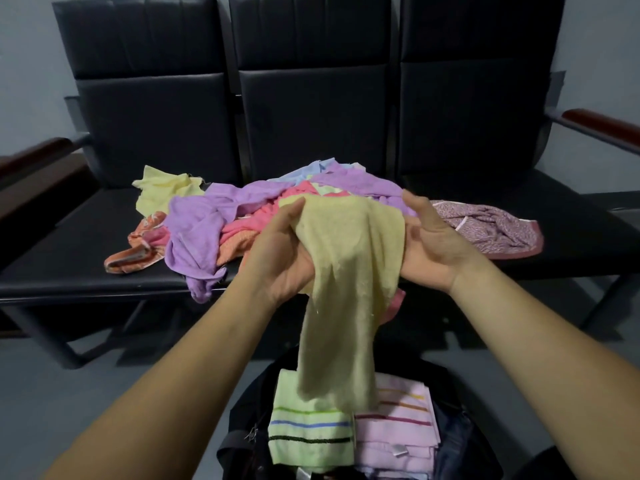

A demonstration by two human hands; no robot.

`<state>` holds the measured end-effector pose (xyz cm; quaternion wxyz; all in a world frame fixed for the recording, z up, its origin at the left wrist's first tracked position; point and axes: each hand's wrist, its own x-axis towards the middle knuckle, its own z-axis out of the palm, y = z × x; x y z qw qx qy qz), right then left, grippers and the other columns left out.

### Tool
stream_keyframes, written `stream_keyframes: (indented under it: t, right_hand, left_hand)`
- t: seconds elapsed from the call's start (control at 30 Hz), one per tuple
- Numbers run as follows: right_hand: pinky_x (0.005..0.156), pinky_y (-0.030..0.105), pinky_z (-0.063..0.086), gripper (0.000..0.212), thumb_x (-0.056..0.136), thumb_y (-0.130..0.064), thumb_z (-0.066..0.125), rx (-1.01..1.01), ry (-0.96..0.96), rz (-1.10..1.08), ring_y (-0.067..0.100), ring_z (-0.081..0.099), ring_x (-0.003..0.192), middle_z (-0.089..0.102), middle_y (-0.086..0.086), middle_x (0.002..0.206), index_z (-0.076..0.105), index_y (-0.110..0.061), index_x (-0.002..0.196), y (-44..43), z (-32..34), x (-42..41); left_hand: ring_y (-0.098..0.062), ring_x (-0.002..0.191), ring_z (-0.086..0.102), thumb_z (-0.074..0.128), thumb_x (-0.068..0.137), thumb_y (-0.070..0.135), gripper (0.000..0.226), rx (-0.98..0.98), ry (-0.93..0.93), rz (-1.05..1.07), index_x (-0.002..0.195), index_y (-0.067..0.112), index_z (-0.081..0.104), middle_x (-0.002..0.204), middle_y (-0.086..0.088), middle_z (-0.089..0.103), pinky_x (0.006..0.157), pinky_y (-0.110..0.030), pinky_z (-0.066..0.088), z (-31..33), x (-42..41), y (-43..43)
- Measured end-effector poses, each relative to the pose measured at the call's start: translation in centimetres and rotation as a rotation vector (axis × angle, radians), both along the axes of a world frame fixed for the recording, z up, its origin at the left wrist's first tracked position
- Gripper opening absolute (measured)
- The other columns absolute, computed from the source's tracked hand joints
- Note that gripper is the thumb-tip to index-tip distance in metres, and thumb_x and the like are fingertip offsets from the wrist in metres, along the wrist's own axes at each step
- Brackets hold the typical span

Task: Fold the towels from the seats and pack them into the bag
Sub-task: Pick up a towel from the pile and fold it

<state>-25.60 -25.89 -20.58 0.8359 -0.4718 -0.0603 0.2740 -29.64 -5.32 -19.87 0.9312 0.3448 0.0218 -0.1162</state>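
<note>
A pale yellow towel hangs from both my hands above the open black bag. My left hand grips its upper left part, thumb on top of the cloth. My right hand holds the right side from behind, palm up and fingers partly hidden by the cloth. In the bag lie a folded green striped towel and a folded pink striped towel. A loose pile sits on the black seats: purple towels, a pink one, another yellow one, an orange one, a patterned mauve one.
The three-seat black bench has wooden armrests at the left and right. Grey floor surrounds the bag, which stands right in front of the bench's front edge.
</note>
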Motion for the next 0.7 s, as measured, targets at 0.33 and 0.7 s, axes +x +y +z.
stream_keyframes:
  t: [0.33,0.7]
  right_hand:
    - [0.103,0.046,0.052,0.041,0.078,-0.006,0.075,-0.025,-0.122,-0.111,0.03,0.068,0.106,0.07,0.021,0.112,0.066,0.004,0.117,1.4,0.1,0.8]
    - [0.087,0.037,0.06,0.039,0.083,-0.017,0.067,0.082,-0.038,-0.06,0.024,0.073,0.1,0.075,0.013,0.11,0.067,-0.002,0.119,-0.3,0.9,0.5]
  left_hand:
    - [-0.024,0.11,0.068,0.071,0.086,0.036,0.041,0.636,-0.172,-0.102,0.12,0.013,0.068,0.12,-0.009,0.071,0.093,-0.038,0.053,-1.1,0.7,3.0]
    - [-0.018,0.079,0.072,0.063,0.089,0.02,0.023,0.364,-0.022,0.049,0.105,0.005,0.069,0.09,-0.005,0.073,0.07,-0.031,0.061,-0.8,-0.2,1.4]
